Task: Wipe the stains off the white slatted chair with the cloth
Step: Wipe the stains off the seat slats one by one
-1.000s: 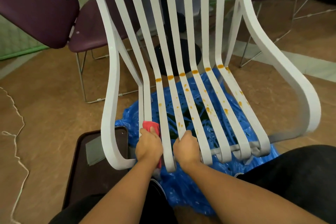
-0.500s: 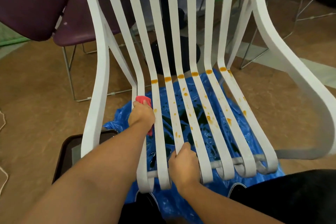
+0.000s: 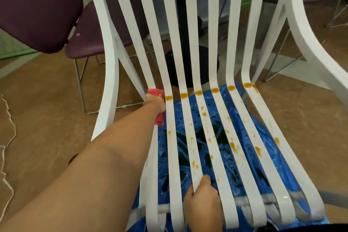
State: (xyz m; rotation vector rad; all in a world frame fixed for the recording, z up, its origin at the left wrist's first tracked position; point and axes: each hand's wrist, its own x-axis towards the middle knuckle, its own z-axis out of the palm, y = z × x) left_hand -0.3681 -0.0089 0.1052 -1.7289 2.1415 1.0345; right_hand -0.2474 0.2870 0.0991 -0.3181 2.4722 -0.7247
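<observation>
The white slatted chair [image 3: 231,43] fills the view, its seat slats running toward me. Orange stains [image 3: 214,90] form a row across the slats at the bend of seat and back, with smaller spots farther down. My left hand [image 3: 156,102] is stretched out to the leftmost slat at that bend, pressing a red cloth [image 3: 157,93] against it. My right hand [image 3: 202,203] grips a middle slat near the seat's front edge.
A blue plastic sheet [image 3: 244,149] lies under the seat on the brown floor. Purple chairs [image 3: 37,11] and a black table pedestal [image 3: 192,66] stand behind. A white cord [image 3: 7,137] trails on the floor at the left.
My left hand has slid the red cloth along the leftmost slat from the seat's front up to the bend. My right hand has stayed gripping a slat near the front.
</observation>
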